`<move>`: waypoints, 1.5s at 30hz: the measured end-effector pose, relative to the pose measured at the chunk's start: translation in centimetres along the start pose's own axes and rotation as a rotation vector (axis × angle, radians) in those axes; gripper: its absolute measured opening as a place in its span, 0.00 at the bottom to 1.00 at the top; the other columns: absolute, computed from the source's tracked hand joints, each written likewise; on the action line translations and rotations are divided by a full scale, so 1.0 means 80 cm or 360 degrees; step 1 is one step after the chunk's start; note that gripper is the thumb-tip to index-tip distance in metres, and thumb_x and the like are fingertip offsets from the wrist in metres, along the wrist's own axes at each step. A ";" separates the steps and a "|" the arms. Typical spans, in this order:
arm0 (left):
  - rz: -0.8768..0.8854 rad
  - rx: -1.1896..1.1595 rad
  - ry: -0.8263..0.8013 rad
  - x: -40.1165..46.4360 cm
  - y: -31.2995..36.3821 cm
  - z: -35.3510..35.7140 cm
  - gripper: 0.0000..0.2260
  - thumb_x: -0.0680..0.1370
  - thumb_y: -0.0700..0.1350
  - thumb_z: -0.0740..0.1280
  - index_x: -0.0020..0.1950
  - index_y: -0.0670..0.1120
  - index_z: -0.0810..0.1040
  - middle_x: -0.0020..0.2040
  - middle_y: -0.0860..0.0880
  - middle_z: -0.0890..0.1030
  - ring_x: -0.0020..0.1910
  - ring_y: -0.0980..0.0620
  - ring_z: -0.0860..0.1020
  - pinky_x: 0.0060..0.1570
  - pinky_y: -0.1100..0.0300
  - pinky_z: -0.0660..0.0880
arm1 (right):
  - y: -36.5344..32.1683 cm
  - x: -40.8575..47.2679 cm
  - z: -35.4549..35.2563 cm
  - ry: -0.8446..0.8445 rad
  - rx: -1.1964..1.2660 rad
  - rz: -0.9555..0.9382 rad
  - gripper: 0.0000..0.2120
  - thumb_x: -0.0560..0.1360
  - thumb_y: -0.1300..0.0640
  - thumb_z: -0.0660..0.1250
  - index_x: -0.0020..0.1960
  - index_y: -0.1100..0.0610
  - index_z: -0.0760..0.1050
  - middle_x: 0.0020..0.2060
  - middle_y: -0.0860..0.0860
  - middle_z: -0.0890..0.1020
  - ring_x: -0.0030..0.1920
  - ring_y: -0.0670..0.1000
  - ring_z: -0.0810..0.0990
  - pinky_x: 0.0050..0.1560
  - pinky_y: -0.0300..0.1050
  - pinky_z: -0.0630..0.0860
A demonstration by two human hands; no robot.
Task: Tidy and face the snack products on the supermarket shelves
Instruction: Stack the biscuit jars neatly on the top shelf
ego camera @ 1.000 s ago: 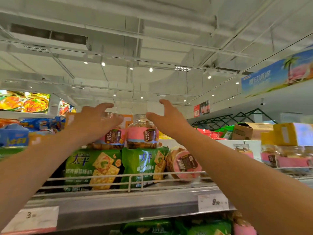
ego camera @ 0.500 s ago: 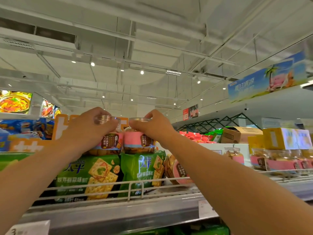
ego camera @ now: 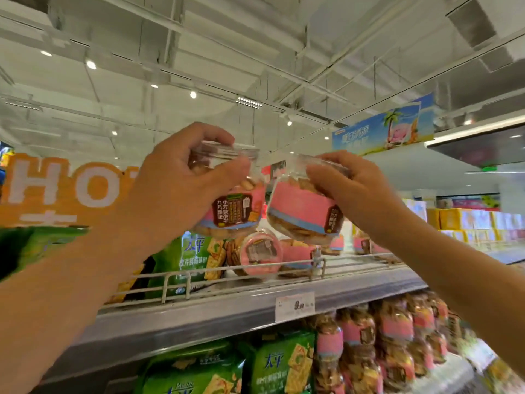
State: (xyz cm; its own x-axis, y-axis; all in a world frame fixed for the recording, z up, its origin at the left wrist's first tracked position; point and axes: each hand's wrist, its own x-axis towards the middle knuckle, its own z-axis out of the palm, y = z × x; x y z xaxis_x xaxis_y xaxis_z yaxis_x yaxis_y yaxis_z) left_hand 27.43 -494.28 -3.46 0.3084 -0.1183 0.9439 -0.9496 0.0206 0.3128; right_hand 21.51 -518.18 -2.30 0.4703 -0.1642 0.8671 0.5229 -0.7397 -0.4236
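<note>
Both hands up high: left hand (ego camera: pixel 181 183) grips one pink-banded biscuit jar (ego camera: pixel 230 203) by its lid, right hand (ego camera: pixel 349 189) another jar (ego camera: pixel 304 214), tilted, both clear above the top shelf (ego camera: pixel 227 305). Mid-tidy; next, probably set them upright, labels forward

Two jars up in the air above the top shelf (ego camera: pixel 199 317): left hand (ego camera: pixel 173 191) grips one jar (ego camera: pixel 230 200) by its lid end, right hand (ego camera: pixel 352 189) grips the other jar (ego camera: pixel 304 214), tilted, just right of the first, nearly touching it. Below them on the top shelf, behind the wire rail (ego camera: pixel 227 273): cracker packs (ego camera: pixel 196 257) at left, jars lying on their sides (ego camera: pixel 261 254) to their right. Price tag (ego camera: pixel 295 305) on the shelf's front edge. Lower shelf: more cracker packs (ego camera: pixel 281 365) left, bagged snacks (ego camera: pixel 377 345) right.
</note>
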 end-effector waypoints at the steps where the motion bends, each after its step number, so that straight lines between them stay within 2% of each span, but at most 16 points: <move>1: -0.0046 -0.0061 -0.0051 -0.009 0.001 0.017 0.13 0.69 0.57 0.72 0.52 0.60 0.79 0.45 0.60 0.82 0.40 0.59 0.83 0.28 0.64 0.78 | 0.011 -0.015 -0.016 -0.0013 -0.0063 0.0030 0.27 0.62 0.30 0.64 0.56 0.42 0.77 0.40 0.43 0.84 0.40 0.43 0.84 0.39 0.45 0.81; 5: -0.0127 -0.0155 -0.0277 -0.037 0.000 0.083 0.15 0.66 0.60 0.72 0.51 0.61 0.78 0.45 0.63 0.82 0.41 0.60 0.83 0.31 0.66 0.78 | 0.060 -0.075 -0.083 -0.0062 -0.0312 0.0138 0.30 0.61 0.27 0.63 0.57 0.41 0.78 0.40 0.41 0.84 0.39 0.41 0.83 0.37 0.40 0.80; 8: -0.0190 -0.0130 -0.0427 -0.056 0.002 0.134 0.18 0.65 0.64 0.75 0.51 0.62 0.79 0.45 0.64 0.82 0.40 0.60 0.83 0.32 0.64 0.79 | 0.094 -0.110 -0.130 -0.0082 -0.0389 0.0197 0.21 0.60 0.28 0.64 0.48 0.37 0.78 0.38 0.35 0.82 0.37 0.36 0.81 0.30 0.31 0.74; 11: -0.0244 -0.0103 -0.0507 -0.072 0.005 0.193 0.22 0.61 0.66 0.70 0.53 0.62 0.78 0.45 0.63 0.83 0.39 0.59 0.83 0.34 0.58 0.82 | 0.127 -0.134 -0.177 -0.0168 -0.0408 0.0192 0.11 0.63 0.31 0.65 0.45 0.29 0.76 0.40 0.30 0.80 0.38 0.34 0.80 0.29 0.29 0.73; 13: -0.0294 -0.0087 -0.0537 -0.082 0.009 0.235 0.23 0.62 0.67 0.70 0.54 0.61 0.78 0.44 0.60 0.83 0.39 0.57 0.83 0.36 0.53 0.83 | 0.148 -0.146 -0.210 -0.0221 -0.0387 0.0181 0.09 0.65 0.32 0.65 0.45 0.25 0.73 0.41 0.28 0.79 0.39 0.34 0.80 0.29 0.28 0.73; 16: -0.0327 -0.0034 -0.0562 -0.092 0.017 0.302 0.21 0.63 0.65 0.72 0.53 0.61 0.77 0.42 0.60 0.84 0.39 0.59 0.83 0.36 0.54 0.83 | 0.182 -0.154 -0.259 -0.0307 -0.0296 0.0218 0.10 0.64 0.31 0.65 0.46 0.26 0.73 0.43 0.30 0.80 0.39 0.37 0.82 0.30 0.33 0.77; 22: -0.0373 0.0037 -0.0490 -0.091 0.028 0.400 0.16 0.66 0.62 0.72 0.51 0.62 0.78 0.42 0.62 0.83 0.40 0.61 0.82 0.31 0.66 0.78 | 0.249 -0.149 -0.324 -0.0379 -0.0204 0.0198 0.14 0.65 0.29 0.66 0.46 0.33 0.74 0.44 0.30 0.79 0.42 0.37 0.82 0.31 0.38 0.80; 24: -0.0379 0.0057 -0.0507 -0.083 0.030 0.413 0.16 0.66 0.63 0.74 0.51 0.63 0.78 0.43 0.61 0.84 0.40 0.61 0.83 0.32 0.65 0.79 | 0.266 -0.138 -0.329 -0.0386 -0.0167 0.0189 0.15 0.66 0.29 0.67 0.47 0.35 0.74 0.43 0.35 0.82 0.40 0.38 0.82 0.31 0.38 0.80; 26: -0.0393 0.0103 -0.0512 -0.070 0.027 0.421 0.16 0.65 0.62 0.73 0.50 0.63 0.78 0.43 0.61 0.83 0.40 0.60 0.83 0.34 0.60 0.81 | 0.282 -0.123 -0.326 -0.0383 -0.0180 0.0153 0.16 0.65 0.30 0.66 0.48 0.36 0.73 0.40 0.40 0.82 0.41 0.38 0.82 0.31 0.38 0.80; 30: -0.0415 0.0235 -0.0435 -0.034 0.010 0.420 0.18 0.61 0.62 0.75 0.49 0.62 0.79 0.42 0.62 0.83 0.39 0.59 0.83 0.37 0.52 0.83 | 0.306 -0.085 -0.307 -0.0369 -0.0186 0.0069 0.15 0.65 0.30 0.67 0.46 0.37 0.74 0.41 0.31 0.80 0.41 0.35 0.81 0.30 0.36 0.79; 33: -0.0431 0.0295 -0.0386 -0.003 -0.006 0.409 0.19 0.60 0.64 0.76 0.47 0.62 0.79 0.42 0.58 0.83 0.39 0.57 0.83 0.38 0.51 0.83 | 0.317 -0.049 -0.288 -0.0226 -0.0223 -0.0012 0.20 0.66 0.28 0.65 0.49 0.40 0.77 0.36 0.36 0.81 0.41 0.35 0.80 0.28 0.31 0.74; 35: -0.0374 0.0436 -0.0311 0.018 -0.018 0.402 0.18 0.61 0.65 0.73 0.48 0.61 0.79 0.42 0.56 0.83 0.41 0.56 0.83 0.39 0.53 0.82 | 0.319 -0.019 -0.273 -0.0174 -0.0315 -0.0066 0.31 0.66 0.25 0.62 0.59 0.45 0.77 0.40 0.37 0.79 0.40 0.38 0.80 0.31 0.33 0.75; 36: -0.0338 0.0520 -0.0280 0.029 -0.025 0.400 0.18 0.63 0.65 0.73 0.48 0.61 0.78 0.43 0.58 0.82 0.41 0.57 0.82 0.38 0.55 0.81 | 0.320 -0.002 -0.266 -0.0174 -0.0351 -0.0073 0.33 0.66 0.26 0.60 0.60 0.46 0.77 0.40 0.37 0.78 0.41 0.38 0.79 0.33 0.35 0.77; 39: -0.0305 0.0683 -0.0249 0.054 -0.043 0.399 0.16 0.68 0.62 0.73 0.51 0.59 0.76 0.44 0.60 0.79 0.41 0.58 0.79 0.36 0.61 0.76 | 0.322 0.043 -0.242 -0.0150 -0.0409 -0.0095 0.21 0.71 0.31 0.62 0.53 0.46 0.78 0.36 0.37 0.77 0.38 0.38 0.78 0.34 0.37 0.79; 41: -0.0317 0.0764 -0.0262 0.063 -0.056 0.400 0.14 0.70 0.61 0.72 0.51 0.58 0.76 0.45 0.60 0.77 0.42 0.59 0.78 0.36 0.62 0.75 | 0.326 0.068 -0.223 -0.0149 -0.0455 -0.0145 0.25 0.73 0.33 0.62 0.55 0.52 0.78 0.36 0.41 0.78 0.38 0.39 0.77 0.35 0.36 0.78; 45: -0.0367 0.0948 -0.0284 0.067 -0.079 0.406 0.14 0.71 0.61 0.72 0.51 0.57 0.75 0.46 0.56 0.78 0.42 0.59 0.76 0.36 0.63 0.72 | 0.337 0.101 -0.183 -0.0236 -0.0612 -0.0160 0.29 0.74 0.32 0.60 0.54 0.57 0.79 0.44 0.53 0.83 0.43 0.50 0.80 0.43 0.49 0.81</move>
State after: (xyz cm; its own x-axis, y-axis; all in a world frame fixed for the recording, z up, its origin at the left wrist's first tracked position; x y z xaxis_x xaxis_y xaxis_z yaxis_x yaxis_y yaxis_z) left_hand 33.29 -527.26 -3.82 0.5423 -0.2177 0.8115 -0.7448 -0.5716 0.3443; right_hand 29.02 -549.01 -2.93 0.5424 -0.0037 0.8401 0.2811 -0.9415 -0.1856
